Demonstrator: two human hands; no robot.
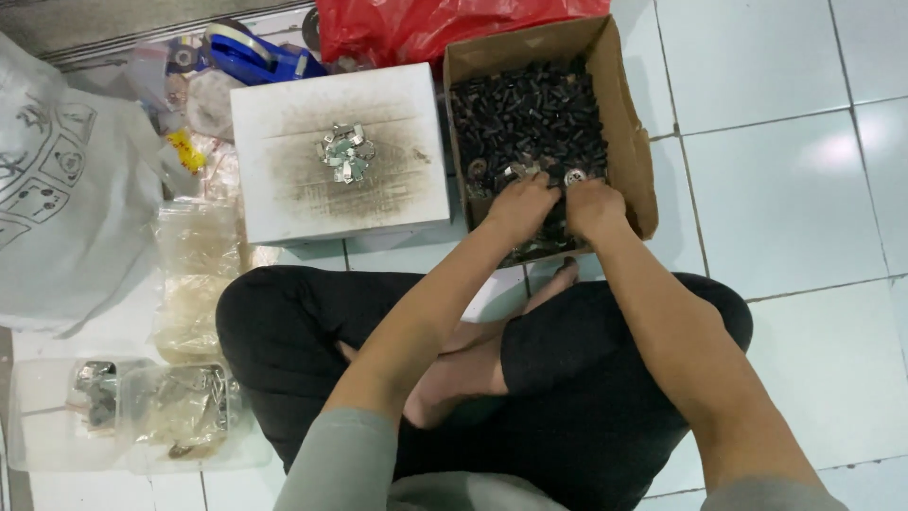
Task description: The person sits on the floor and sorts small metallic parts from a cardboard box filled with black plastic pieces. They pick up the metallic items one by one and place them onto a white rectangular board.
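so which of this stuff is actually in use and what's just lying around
In use:
- cardboard box
- black parts filling it
- small metal pieces near the hands
- left hand and right hand, both down in the box

Lying about:
- white block with a heap of metal clips
- red bag
- tape dispenser
- clear bags
- plastic tubs
- white sack

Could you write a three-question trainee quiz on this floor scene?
1. True or false: both hands are inside the cardboard box.
2. What lies on the white block? A) small metal clips B) a red bag C) tape
3. Which hand is nearer the white block?

Key: 1 true: left hand and right hand rest among the small black parts. 2 A: the metal clips. 3 the left.
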